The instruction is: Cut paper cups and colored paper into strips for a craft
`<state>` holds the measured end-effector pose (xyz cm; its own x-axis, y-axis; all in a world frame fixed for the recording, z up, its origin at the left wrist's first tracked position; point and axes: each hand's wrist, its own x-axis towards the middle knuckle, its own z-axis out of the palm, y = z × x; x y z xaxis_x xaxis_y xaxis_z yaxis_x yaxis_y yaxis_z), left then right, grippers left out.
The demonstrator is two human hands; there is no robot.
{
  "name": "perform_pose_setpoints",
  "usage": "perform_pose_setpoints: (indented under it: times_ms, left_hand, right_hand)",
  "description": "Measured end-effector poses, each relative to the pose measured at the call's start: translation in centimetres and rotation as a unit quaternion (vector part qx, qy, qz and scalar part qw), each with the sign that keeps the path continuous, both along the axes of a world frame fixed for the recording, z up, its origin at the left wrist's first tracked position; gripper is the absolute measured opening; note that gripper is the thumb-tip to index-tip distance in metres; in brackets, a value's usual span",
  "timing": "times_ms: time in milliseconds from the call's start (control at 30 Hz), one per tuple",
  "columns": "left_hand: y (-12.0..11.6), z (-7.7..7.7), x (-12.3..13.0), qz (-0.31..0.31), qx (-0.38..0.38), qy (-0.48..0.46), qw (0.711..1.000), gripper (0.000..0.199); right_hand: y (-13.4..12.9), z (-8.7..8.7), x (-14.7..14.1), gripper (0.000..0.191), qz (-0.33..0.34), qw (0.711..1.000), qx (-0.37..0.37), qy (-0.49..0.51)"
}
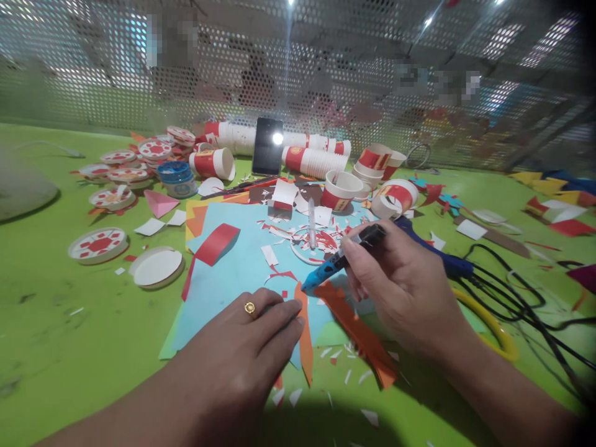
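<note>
My right hand [405, 273] is closed round a blue marker [323, 270] with a black end. The marker slants down to the left, its tip at the upper end of a narrow orange paper strip [305, 335]. Flat on the paper, my left hand [251, 335] has its fingers stretched out, fingertips against that strip's left edge. A wider orange paper piece [356, 329] lies below my right hand. Under these is a light blue sheet [233, 211], with a curled red paper piece [217, 244] on it. A round lid-like disc [300, 248] covered in scraps sits beyond the marker.
Paper cups [314, 160] lie stacked at the back beside a propped phone [267, 146]. A blue paint jar [177, 179] and several red-patterned discs [99, 244] are at left. Black cables [516, 298], a yellow ring handle [500, 338] and blue-handled tool [433, 248] lie at right.
</note>
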<state>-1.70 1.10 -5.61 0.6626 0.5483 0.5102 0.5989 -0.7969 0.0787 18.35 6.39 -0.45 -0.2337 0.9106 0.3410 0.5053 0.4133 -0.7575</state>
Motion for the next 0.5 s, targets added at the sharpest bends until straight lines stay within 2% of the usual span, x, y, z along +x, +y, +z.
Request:
perform_pose_setpoints:
  times_ms: [233,500]
  left_hand:
    - [-0.5,1.0,-0.1,0.007,-0.063,0.027,0.998,0.031]
    - [-0.2,1.0,0.2,0.0,-0.031,0.032,0.999,0.031]
  right_hand:
    - [-0.5,0.3,-0.2,0.009,0.008,0.995,0.079,-0.066]
    - [-1.5,0.0,-0.3,0.005,0.03,0.979,0.166,-0.114]
